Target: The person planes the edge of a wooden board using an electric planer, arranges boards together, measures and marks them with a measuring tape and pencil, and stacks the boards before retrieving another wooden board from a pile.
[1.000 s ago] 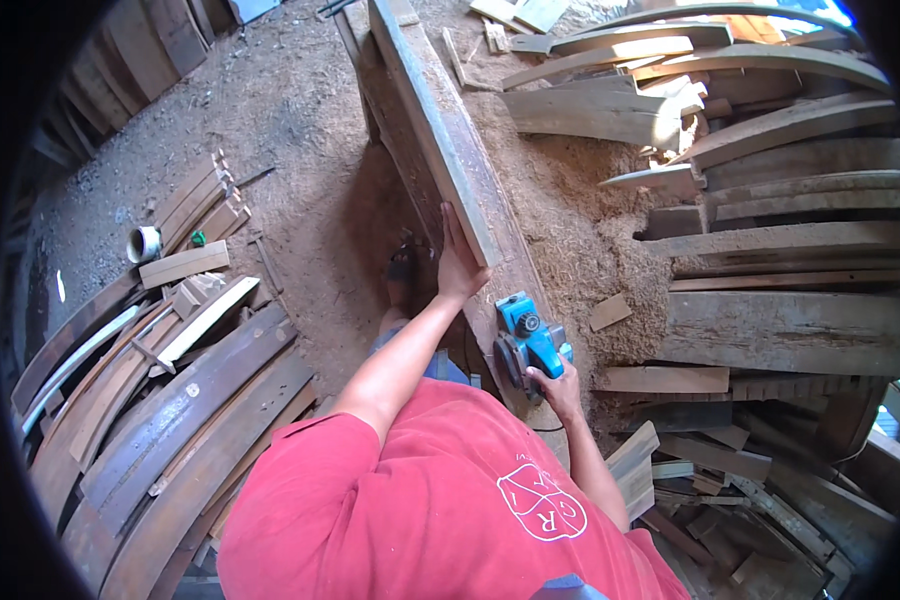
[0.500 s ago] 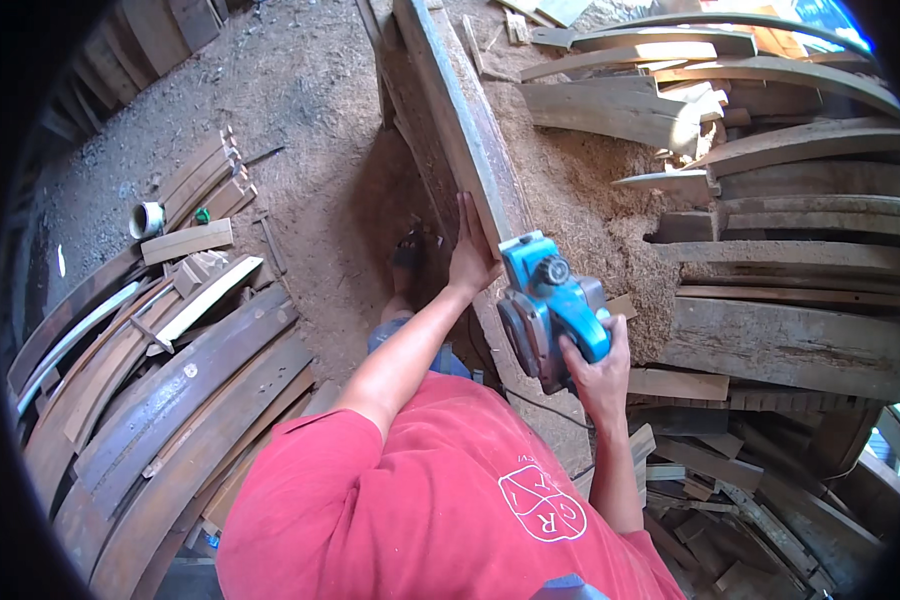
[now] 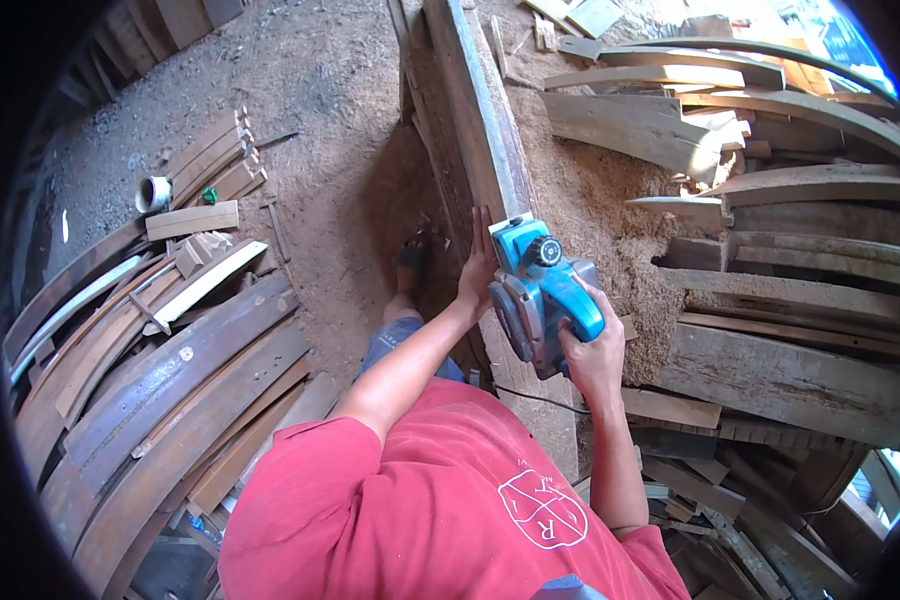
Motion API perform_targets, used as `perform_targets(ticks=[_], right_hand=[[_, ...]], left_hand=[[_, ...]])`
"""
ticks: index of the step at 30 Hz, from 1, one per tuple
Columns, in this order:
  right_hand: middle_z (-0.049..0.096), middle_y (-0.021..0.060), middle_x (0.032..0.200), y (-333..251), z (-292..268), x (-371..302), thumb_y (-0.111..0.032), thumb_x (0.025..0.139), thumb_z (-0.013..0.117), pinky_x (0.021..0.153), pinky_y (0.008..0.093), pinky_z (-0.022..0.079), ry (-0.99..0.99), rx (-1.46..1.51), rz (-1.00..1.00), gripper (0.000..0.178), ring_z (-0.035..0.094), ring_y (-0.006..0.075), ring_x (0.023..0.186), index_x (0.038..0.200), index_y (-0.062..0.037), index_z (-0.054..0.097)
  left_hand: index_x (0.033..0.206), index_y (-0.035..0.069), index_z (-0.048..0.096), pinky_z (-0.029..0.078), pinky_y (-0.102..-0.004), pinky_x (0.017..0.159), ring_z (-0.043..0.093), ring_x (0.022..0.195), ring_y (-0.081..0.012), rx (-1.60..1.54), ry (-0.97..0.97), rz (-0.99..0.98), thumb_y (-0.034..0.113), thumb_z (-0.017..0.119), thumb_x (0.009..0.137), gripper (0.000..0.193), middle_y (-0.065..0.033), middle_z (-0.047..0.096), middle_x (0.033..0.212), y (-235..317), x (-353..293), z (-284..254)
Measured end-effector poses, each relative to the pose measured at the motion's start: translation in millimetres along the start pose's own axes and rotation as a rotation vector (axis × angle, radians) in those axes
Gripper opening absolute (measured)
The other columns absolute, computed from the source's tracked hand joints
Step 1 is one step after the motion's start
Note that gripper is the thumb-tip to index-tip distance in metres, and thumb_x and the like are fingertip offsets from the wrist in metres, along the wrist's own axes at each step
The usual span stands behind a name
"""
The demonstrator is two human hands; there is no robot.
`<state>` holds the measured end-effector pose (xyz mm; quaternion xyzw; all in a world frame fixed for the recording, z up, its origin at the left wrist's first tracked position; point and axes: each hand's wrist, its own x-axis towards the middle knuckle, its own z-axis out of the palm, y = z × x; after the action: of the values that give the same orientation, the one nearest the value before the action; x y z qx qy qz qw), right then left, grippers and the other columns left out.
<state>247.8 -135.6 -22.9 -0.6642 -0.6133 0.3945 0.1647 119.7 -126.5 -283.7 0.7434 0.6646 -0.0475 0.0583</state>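
Gripping the planer [image 3: 532, 285] by its handle [image 3: 576, 310], the right hand [image 3: 595, 352] has its fingers curled closed, with the tool's body just ahead and left of them, at the near end of the plank [image 3: 482, 115]. The left hand [image 3: 477, 272] lies with fingers nearly straight, unclosed, against the plank's left side; beyond these fingertips the plank extends, and sawdust [image 3: 642, 290] lies right of the right hand's fingers.

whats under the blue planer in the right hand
From above, the blue planer in the right hand covers the near end of the long board. A pale plank shows past its rear. Its underside is hidden, so contact with the board cannot be told.
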Motion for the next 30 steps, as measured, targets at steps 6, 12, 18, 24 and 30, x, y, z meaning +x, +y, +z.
perform_targets(ticks=[6, 12, 18, 24, 30], right_hand=[[0.073, 0.0229, 0.108, -13, 10, 27, 0.001, 0.08, 0.067, 0.087, 0.0387, 0.055, 0.011, -0.037, -0.049, 0.059, 0.074, 0.03, 0.097, 0.138, -0.0091, 0.062], [0.075, 0.018, 0.102, -33, 15, 74, 0.001, 0.079, 0.067, 0.086, 0.0346, 0.054, 0.031, -0.001, -0.149, 0.052, 0.071, 0.0206, 0.091, 0.131, -0.0044, 0.067], [0.075, 0.0172, 0.099, -42, 22, 115, -0.001, 0.078, 0.068, 0.084, 0.0339, 0.054, 0.061, -0.037, -0.199, 0.048, 0.072, 0.0206, 0.087, 0.127, -0.0019, 0.069], [0.075, 0.0183, 0.093, -85, 41, 190, -0.004, 0.078, 0.068, 0.08, 0.0344, 0.054, 0.084, -0.045, -0.29, 0.04, 0.071, 0.0212, 0.081, 0.118, 0.0014, 0.07], [0.074, 0.0198, 0.086, -141, 64, 294, -0.007, 0.075, 0.067, 0.079, 0.0363, 0.055, 0.151, -0.082, -0.368, 0.037, 0.071, 0.0267, 0.077, 0.11, 0.0048, 0.071]], left_hand=[[0.151, 0.002, 0.048, 0.012, -0.053, 0.13, 0.013, 0.153, -0.0556, -0.831, 0.149, -0.004, 0.031, 0.053, 0.098, 0.061, -0.0338, 0.025, 0.163, -3, -6, 12], [0.139, 0.003, 0.052, 0.027, -0.0524, 0.122, 0.034, 0.139, -0.0507, -0.928, 0.243, 0.055, 0.03, 0.062, 0.093, 0.055, -0.0262, 0.046, 0.144, -4, -6, 10], [0.153, -0.009, 0.031, 0.025, -0.0491, 0.126, 0.018, 0.149, -0.0587, -0.917, 0.113, 0.0, 0.035, 0.064, 0.091, 0.083, -0.0392, 0.025, 0.158, 0, -3, 10], [0.156, -0.016, 0.006, 0.03, -0.0456, 0.124, 0.01, 0.153, -0.0549, -0.591, 0.125, -0.077, 0.033, 0.075, 0.083, 0.112, -0.0415, 0.004, 0.162, 4, -1, 21], [0.157, -0.016, 0.0, 0.032, -0.0474, 0.123, 0.011, 0.154, -0.0545, -1.039, 0.089, -0.164, 0.025, 0.075, 0.082, 0.113, -0.0423, 0.0, 0.163, -9, -8, -25]])
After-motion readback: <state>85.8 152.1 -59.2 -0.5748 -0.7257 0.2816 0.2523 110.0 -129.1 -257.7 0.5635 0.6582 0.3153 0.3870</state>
